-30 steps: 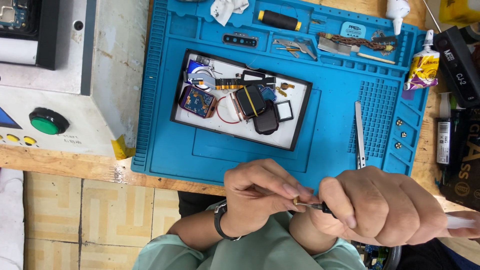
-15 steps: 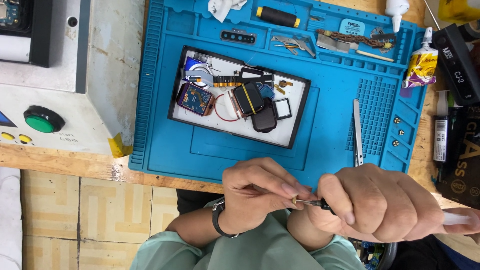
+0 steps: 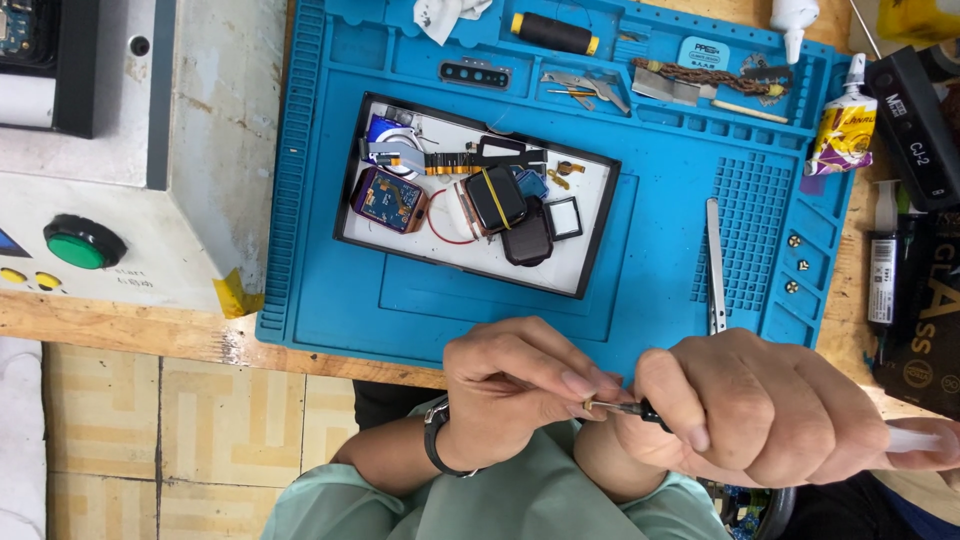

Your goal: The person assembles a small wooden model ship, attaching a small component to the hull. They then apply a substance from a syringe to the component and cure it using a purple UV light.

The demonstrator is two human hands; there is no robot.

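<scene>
**benchrat:** Hands meeting just past the near edge of the blue work mat (image 3: 320, 300), over the lap. Right hand (image 3: 760, 410) wrapping tight around a small screwdriver (image 3: 625, 408), all fingers curled shut on the dark handle, metal tip poking out toward the left. Left hand (image 3: 515, 385) pinching thumb and forefinger together right at that tip, other fingers folded in. Gripping something tiny there maybe, but too small to tell. Wearing a black wristband (image 3: 435, 450) on that wrist.

**solderfume:** Looking at the rest of the mat now. Sitting mid-mat: black-rimmed white tray (image 3: 580, 240) crowded with smartwatch parts, a dark watch body (image 3: 497, 198), a purple circuit board (image 3: 388, 200), an orange flex cable (image 3: 445, 160). Lying just right of the tray, well clear of both hands: metal tweezers (image 3: 715, 265), pointing toward the right fist.

**benchrat:** Also spotting a black-and-yellow handle (image 3: 552, 33) in the far slots, a crumpled yellow glue tube (image 3: 843, 125) at the mat's right edge, and a green button (image 3: 78, 243) on the grey box off to the left.
</scene>
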